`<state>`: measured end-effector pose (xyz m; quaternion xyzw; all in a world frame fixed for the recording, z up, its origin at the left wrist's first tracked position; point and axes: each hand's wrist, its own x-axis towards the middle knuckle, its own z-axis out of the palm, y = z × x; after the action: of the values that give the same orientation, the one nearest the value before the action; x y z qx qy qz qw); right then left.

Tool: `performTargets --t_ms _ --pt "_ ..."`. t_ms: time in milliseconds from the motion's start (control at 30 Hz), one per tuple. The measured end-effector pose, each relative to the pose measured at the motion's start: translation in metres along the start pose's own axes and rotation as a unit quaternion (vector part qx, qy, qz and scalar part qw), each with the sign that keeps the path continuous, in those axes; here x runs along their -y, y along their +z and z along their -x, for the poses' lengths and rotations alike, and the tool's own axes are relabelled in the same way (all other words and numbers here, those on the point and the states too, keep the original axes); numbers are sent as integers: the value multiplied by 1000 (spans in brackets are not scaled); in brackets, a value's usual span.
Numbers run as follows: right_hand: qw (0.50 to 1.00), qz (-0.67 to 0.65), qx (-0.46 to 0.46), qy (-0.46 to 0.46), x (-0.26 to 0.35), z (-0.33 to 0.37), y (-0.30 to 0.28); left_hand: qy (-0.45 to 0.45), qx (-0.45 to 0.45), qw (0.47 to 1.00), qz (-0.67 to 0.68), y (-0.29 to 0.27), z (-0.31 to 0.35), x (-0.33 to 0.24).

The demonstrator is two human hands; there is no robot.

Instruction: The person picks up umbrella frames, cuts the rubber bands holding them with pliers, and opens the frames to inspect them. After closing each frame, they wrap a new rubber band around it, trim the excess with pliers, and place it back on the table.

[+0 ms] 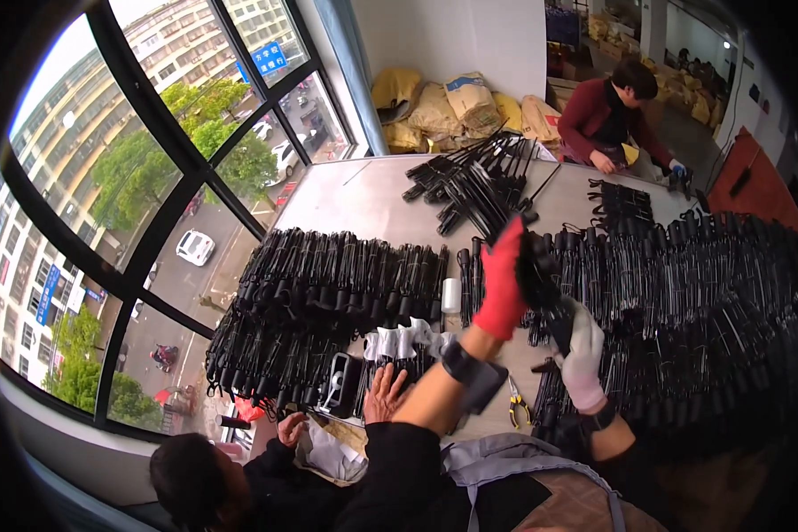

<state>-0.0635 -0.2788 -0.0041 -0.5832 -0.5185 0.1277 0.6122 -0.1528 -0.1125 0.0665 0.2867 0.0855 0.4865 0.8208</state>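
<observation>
My left hand, in a red glove with a black band at the wrist, is closed round the middle of a black umbrella frame. The frame slants up and to the left over the table, its thin ribs at the far end. My right hand, in a whitish glove, is closed on the frame's lower black end near the handle. Whether one frame or several are in my hands I cannot tell. Beyond them lies a loose pile of umbrella frames with ribs pointing up and right.
Rows of umbrella frames cover the table's left and right. Yellow-handled pliers and a white roll lie in the middle. A person works close at my left; another stands at the far right. Sacks stand behind.
</observation>
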Motion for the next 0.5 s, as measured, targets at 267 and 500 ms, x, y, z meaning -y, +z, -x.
performTargets --t_ms 267,500 --pt "958 -174 122 195 -21 -8 7 -45 -24 998 -25 -38 36 3" --pt "917 -54 302 256 20 -97 -49 -116 16 960 -255 -63 70 -6"
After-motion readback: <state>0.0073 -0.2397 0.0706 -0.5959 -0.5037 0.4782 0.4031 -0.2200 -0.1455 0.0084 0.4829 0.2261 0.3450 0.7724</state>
